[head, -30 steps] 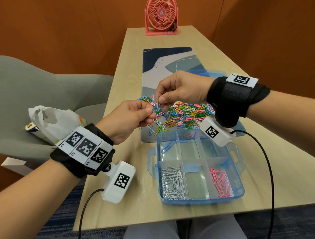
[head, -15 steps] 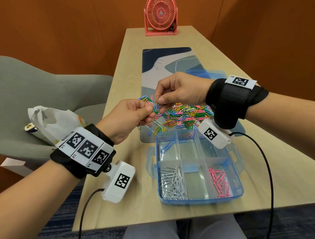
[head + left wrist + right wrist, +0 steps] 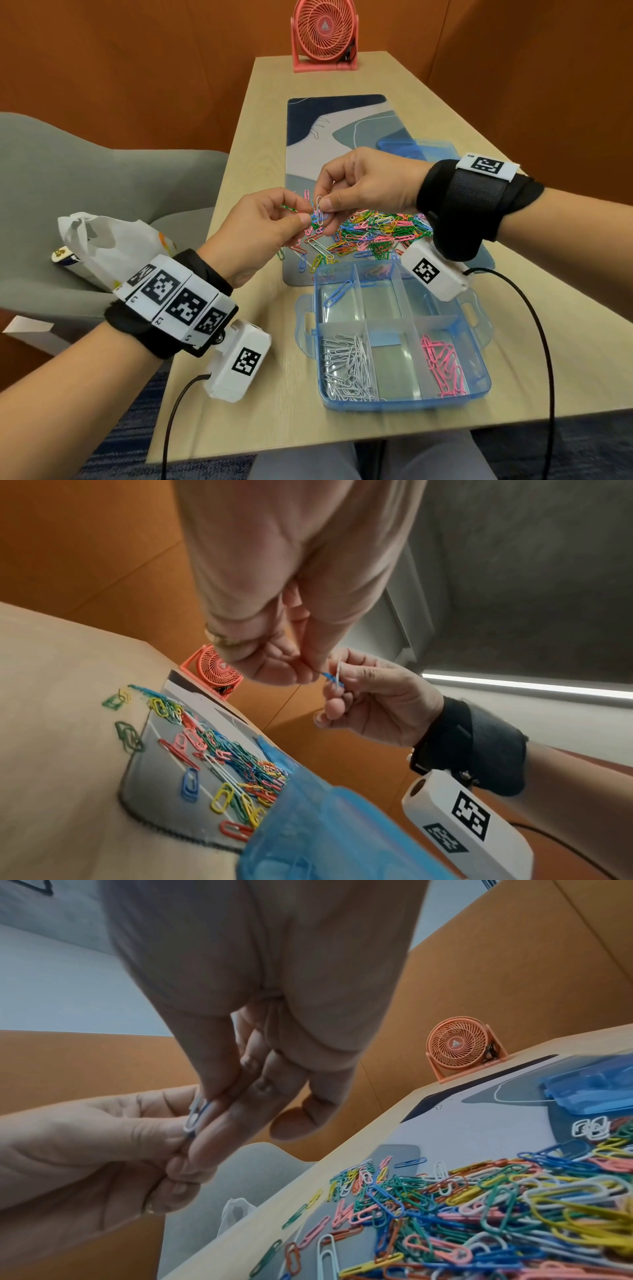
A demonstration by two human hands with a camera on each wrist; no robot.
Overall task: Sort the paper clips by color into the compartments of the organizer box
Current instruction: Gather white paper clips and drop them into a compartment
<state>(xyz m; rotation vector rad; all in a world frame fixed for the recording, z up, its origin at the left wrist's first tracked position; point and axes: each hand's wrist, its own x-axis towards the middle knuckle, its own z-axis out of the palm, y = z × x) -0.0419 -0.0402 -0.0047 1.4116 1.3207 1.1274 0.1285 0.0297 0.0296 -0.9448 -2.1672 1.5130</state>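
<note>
From the head view, the left hand (image 3: 260, 236) and right hand (image 3: 370, 188) pinch a white paper clip (image 3: 319, 214) between them, above the mixed pile (image 3: 370, 233) on the counter (image 3: 274, 394). The left wrist view shows a blue clip (image 3: 330, 678) hooked to it at the fingertips. From the right wrist, both hands' fingers clamp the linked pair, the organizer box (image 3: 394, 404) well below.

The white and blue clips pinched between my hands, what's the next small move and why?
Probably pull them apart. The right hand pinches the white clip, the left hand the blue clip, and they look hooked together above the pile. Once freed, white goes with the white clips in the organizer box.
</note>
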